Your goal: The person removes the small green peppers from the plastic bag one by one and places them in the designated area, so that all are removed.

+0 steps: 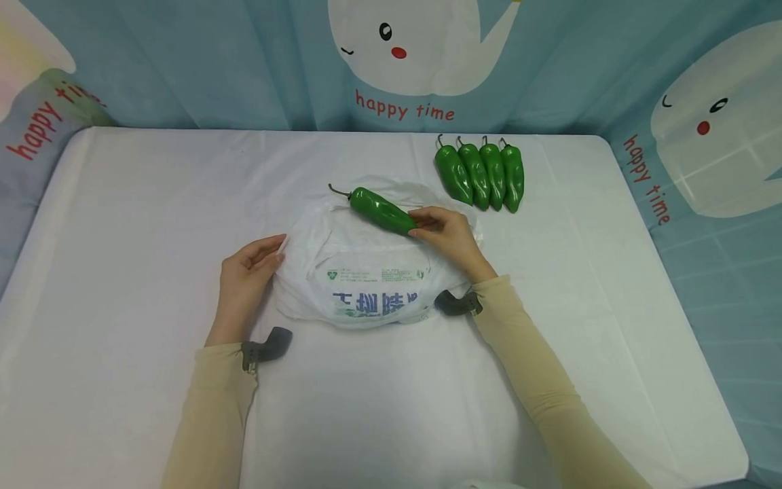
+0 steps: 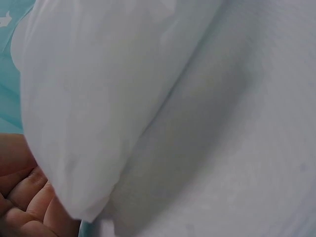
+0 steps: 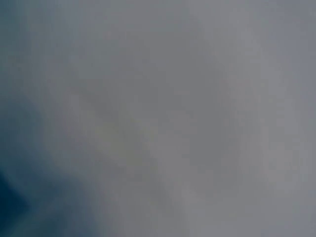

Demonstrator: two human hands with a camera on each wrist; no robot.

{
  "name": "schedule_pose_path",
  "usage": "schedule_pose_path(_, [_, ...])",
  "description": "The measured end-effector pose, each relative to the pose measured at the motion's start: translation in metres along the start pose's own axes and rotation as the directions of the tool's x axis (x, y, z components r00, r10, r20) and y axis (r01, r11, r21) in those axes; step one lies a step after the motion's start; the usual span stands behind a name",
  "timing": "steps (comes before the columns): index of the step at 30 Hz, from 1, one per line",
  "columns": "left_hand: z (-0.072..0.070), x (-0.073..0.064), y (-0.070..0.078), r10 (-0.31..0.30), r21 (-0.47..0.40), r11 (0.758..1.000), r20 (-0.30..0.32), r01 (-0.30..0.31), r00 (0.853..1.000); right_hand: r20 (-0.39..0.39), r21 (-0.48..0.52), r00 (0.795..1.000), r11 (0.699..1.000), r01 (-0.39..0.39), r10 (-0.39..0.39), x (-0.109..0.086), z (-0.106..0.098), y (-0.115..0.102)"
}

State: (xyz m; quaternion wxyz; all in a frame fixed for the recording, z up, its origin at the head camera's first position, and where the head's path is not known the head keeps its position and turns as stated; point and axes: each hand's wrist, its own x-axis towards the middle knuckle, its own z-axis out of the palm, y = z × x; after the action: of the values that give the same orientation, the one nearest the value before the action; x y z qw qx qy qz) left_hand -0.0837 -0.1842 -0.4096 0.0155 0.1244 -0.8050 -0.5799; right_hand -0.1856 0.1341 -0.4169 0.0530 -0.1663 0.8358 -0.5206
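Note:
A white plastic bag (image 1: 366, 248) with blue and green print lies in the middle of the table. My left hand (image 1: 249, 275) pinches its left edge between thumb and fingers; in the left wrist view the bag's side (image 2: 84, 108) hangs in front of the curled fingers (image 2: 29, 197). My right hand (image 1: 449, 238) grips a long green pepper (image 1: 380, 209) by its tip, over the bag's upper part. The pepper's curved stem points to the upper left. Only a blurred pale surface fills the right wrist view.
Several more green peppers (image 1: 479, 175) lie side by side near the table's back edge, stems away from me, just beyond the bag's right side. A white cloth covers the table (image 1: 122, 272). Blue curtains (image 1: 244, 68) with printed whales hang behind and at the sides.

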Motion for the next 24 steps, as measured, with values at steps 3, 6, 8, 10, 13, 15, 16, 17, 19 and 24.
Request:
schedule_pose_path(3, [0.0, 0.0, 0.0, 0.006, 0.007, 1.0, 0.003, -0.006, 1.0, 0.006, -0.017, 1.0, 1.0, -0.005, 0.005, 0.0, 0.0, 0.0])
schedule_pose_path(6, [0.0, 0.0, 0.0, 0.008, 0.007, 1.0, 0.004, -0.008, 1.0, 0.008, -0.02, 1.0, 1.0, -0.013, 0.013, 0.0, 0.001, 0.0])
schedule_pose_path(8, [0.0, 0.0, 0.0, 0.009, 0.006, 1.0, 0.004, -0.009, 1.0, 0.006, -0.015, 1.0, 1.0, -0.018, 0.018, 0.0, 0.0, -0.001])
schedule_pose_path(10, [0.0, 0.0, 0.0, 0.008, 0.001, 1.0, 0.003, -0.008, 1.0, 0.002, -0.002, 1.0, 1.0, -0.025, 0.025, -0.001, 0.0, 0.0])
schedule_pose_path(13, [0.0, 0.0, 0.0, 0.005, -0.005, 1.0, 0.001, -0.005, 1.0, -0.006, 0.023, 0.999, 0.999, -0.032, 0.032, -0.001, -0.001, 0.0])
schedule_pose_path(15, [0.001, 0.0, -0.001, 0.001, -0.015, 1.0, 0.0, -0.001, 1.0, -0.012, 0.04, 0.999, 0.999, -0.034, 0.034, -0.001, -0.001, 0.001])
schedule_pose_path(16, [0.001, 0.0, -0.001, 0.0, -0.017, 1.0, -0.001, 0.0, 1.0, -0.015, 0.048, 0.999, 0.998, -0.032, 0.033, -0.001, -0.001, 0.001])
schedule_pose_path(17, [0.001, 0.0, -0.001, -0.001, -0.018, 1.0, -0.002, 0.001, 1.0, -0.017, 0.059, 0.999, 0.998, -0.03, 0.031, -0.001, -0.001, 0.0])
schedule_pose_path(19, [0.001, 0.0, -0.001, 0.0, -0.018, 1.0, -0.005, 0.0, 1.0, -0.021, 0.075, 0.999, 0.997, -0.025, 0.027, -0.001, -0.001, -0.001])
schedule_pose_path(24, [0.001, 0.0, -0.002, 0.004, -0.015, 1.0, -0.007, -0.004, 1.0, -0.02, 0.079, 0.999, 0.996, -0.028, 0.029, -0.007, -0.004, -0.025])
